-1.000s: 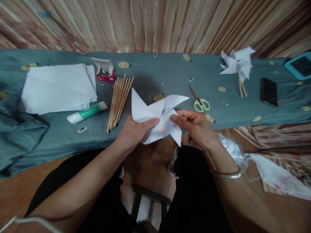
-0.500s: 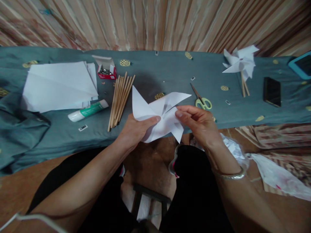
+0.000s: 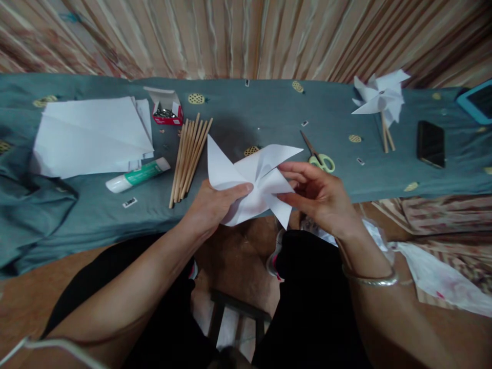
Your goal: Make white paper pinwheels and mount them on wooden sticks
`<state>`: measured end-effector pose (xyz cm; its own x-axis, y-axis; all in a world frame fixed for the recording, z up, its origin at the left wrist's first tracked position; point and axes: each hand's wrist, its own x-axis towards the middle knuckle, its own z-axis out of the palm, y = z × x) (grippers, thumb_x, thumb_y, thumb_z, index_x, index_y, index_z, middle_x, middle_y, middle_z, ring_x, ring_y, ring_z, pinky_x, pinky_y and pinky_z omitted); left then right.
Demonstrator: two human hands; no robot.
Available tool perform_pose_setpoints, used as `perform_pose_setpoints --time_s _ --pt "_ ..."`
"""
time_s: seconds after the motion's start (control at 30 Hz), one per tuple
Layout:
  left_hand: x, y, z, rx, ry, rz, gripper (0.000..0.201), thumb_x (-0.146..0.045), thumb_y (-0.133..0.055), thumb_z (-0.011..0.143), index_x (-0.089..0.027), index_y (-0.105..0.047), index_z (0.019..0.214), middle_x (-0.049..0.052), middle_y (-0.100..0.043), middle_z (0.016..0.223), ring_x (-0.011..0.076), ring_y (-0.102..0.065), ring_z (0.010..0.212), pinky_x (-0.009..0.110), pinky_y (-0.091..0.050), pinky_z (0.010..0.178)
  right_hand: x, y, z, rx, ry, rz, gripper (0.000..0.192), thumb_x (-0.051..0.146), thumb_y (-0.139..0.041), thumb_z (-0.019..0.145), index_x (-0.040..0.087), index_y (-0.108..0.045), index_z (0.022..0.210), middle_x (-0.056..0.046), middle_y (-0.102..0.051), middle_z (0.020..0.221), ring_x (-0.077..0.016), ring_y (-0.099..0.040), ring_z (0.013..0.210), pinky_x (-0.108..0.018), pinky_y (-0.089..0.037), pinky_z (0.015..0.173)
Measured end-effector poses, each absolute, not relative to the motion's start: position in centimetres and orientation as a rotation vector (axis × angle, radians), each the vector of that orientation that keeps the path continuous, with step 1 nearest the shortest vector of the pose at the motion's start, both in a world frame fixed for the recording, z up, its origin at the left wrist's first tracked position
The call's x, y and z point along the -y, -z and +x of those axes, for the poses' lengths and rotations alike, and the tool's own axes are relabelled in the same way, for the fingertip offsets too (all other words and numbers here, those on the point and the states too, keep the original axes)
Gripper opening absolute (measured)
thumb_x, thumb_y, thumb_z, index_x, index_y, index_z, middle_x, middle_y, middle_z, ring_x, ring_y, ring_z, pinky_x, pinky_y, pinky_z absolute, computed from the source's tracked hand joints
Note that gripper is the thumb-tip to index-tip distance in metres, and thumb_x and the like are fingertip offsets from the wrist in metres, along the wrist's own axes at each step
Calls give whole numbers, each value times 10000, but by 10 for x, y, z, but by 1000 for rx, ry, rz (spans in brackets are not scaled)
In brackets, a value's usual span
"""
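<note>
A white paper pinwheel (image 3: 246,205) is held over the front edge of the table, its pointed blades spread out. My left hand (image 3: 213,205) grips it from the left, thumb pressed near the centre where the folded tips meet, the other fingers hidden underneath. At the right blade is my right hand (image 3: 317,192), thumb and fingers apart around the blade's edge; the thumb tip appears to touch the paper. Left of the pinwheel lies a bunch of wooden sticks (image 3: 190,156). Scissors with light green handles (image 3: 322,161) rest just beyond my right hand.
Stacked white paper (image 3: 94,136), a glue stick (image 3: 138,175) and an open red box of small metal pieces (image 3: 168,114) lie on the left. Finished pinwheels on sticks (image 3: 380,97), a dark phone (image 3: 430,143) and a blue-edged device (image 3: 476,105) are at right. A curtain (image 3: 246,41) hangs behind.
My right hand has loosened its pinch on the right blade; its fingers have spread apart and the blade has lifted outward. My left hand keeps its hold on the pinwheel.
</note>
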<state>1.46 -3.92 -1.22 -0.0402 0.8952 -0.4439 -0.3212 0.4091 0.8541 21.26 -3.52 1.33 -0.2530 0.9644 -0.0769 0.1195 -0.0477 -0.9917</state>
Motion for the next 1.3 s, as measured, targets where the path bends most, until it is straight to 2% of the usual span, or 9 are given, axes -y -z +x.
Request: perform_pose_setpoints --time_s 0.1,0.23,0.33,0.47,0.7,0.77,0.9,1.0,1.3 --pt "39 14 15 -1263 -1086 625 315 -247 -852 546 -133 -741 818 41 -754 825 157 -660 693 277 -541 673 36 -10 210 1453 -1257 -1231 289 316 -751 783 279 -664 1056 -18 -725 1015 -162 -678 858 -326 -584 760" --pt "40 12 16 -1274 -1097 650 309 -247 -844 573 -121 -741 835 50 -752 861 159 -658 734 282 -538 719 38 -14 206 1437 -1167 -1205 330 345 -778 757 294 -665 1063 -12 -712 1078 -143 -661 784 -313 -582 707" --pt "41 7 16 -1261 -1083 656 295 -235 -824 612 -106 -735 863 57 -750 875 147 -646 737 278 -529 730 43 -20 203 1459 -1217 -1202 369 412 -800 724 290 -682 1052 -14 -717 1011 -162 -659 783 -327 -582 702" --pt "41 5 16 -1266 -1098 660 290 -221 -826 611 -93 -729 853 73 -753 889 152 -642 746 272 -524 716 46 -24 203 1487 -1164 -1260 280 487 -715 797 292 -723 998 -26 -724 943 -199 -662 844 -357 -573 730" --pt "41 6 17 -1273 -1093 670 279 -214 -820 618 -100 -737 858 49 -757 818 147 -640 691 267 -521 676 45 -17 197 1402 -1104 -1317 160 339 -755 775 294 -734 927 9 -714 812 -156 -634 689 -312 -537 605" --pt "42 6 18 -1263 -1094 661 284 -210 -818 622 -95 -737 870 52 -759 826 147 -643 693 265 -521 676 45 -15 192 1339 -1121 -1285 175 297 -776 750 295 -726 918 20 -716 819 -138 -628 667 -299 -542 603" --pt "42 5 19 -1258 -1117 660 250 -190 -807 638 -90 -742 859 59 -762 824 143 -643 696 252 -521 671 44 -10 187 1239 -1155 -1218 309 270 -816 695 301 -690 976 20 -736 952 -149 -678 811 -315 -582 748" --pt "43 5 18 -1247 -1116 685 258 -198 -806 647 -111 -748 883 43 -764 827 136 -645 693 246 -522 671 44 -6 187 1249 -1190 -1251 369 312 -802 715 297 -654 1052 8 -740 949 -169 -693 862 -353 -587 811" --pt "43 6 19 -1252 -1107 660 277 -236 -827 565 -128 -738 804 26 -751 762 146 -655 646 246 -529 626 46 -1 183 1278 -1222 -1294 369 355 -803 706 280 -641 1029 6 -742 946 -182 -688 811 -356 -603 728"
